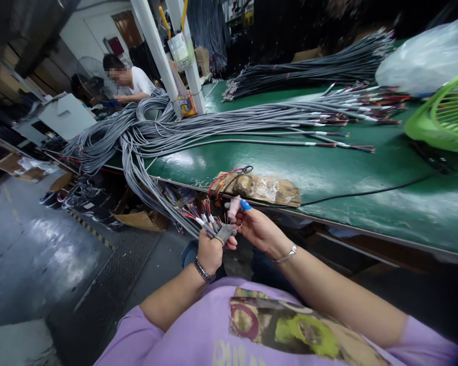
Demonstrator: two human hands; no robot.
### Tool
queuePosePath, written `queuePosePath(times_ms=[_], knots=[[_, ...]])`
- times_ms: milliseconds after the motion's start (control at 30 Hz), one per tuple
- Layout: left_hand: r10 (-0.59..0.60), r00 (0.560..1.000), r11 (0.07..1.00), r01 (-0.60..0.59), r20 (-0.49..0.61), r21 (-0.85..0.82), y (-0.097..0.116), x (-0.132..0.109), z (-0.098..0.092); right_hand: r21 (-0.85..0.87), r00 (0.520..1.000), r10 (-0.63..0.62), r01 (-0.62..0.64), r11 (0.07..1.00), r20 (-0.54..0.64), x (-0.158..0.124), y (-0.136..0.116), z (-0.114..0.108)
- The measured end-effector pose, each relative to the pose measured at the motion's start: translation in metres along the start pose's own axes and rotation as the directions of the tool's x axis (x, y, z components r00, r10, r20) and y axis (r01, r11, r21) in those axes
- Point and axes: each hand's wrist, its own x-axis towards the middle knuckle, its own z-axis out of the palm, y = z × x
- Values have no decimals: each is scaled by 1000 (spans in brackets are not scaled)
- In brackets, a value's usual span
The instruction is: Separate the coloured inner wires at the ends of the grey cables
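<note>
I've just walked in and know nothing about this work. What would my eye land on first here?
Most likely the mass of grey cables, sprawling across the green table and spilling over its left edge. Close in front, the left hand grips a bunch of cable ends with coloured wires, while the right hand, its fingertips capped in pink and blue, touches them. A bright green basket sits far right.

The long grey round cables (145, 132) wear smooth, matt plastic sheathing. The flat green table top (328, 173) is slick and glossy, with light glaring off it. The lime-green slatted basket (442, 117) is shiny plastic. The brown tape-wrapped block (267, 189) looks crinkled and worn. The thin silver bracelet (286, 255) is polished metal.
</note>
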Motion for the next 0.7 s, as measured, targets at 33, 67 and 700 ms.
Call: queuePosePath(times_ms=[33, 67, 700], knots=[[-1, 1000, 1000, 1, 2, 6, 1, -2, -1, 2, 1000, 20, -20, 1000, -5, 0, 0, -1], [-2, 1000, 1000, 2, 2, 11, 1, -4, -2, 3, 999, 43, -43, 999, -9, 0, -1, -2], [-30, 999, 999, 29, -14, -42, 15, -1, 0, -395, 954, -287, 230, 890, -92, 1, 2, -3]])
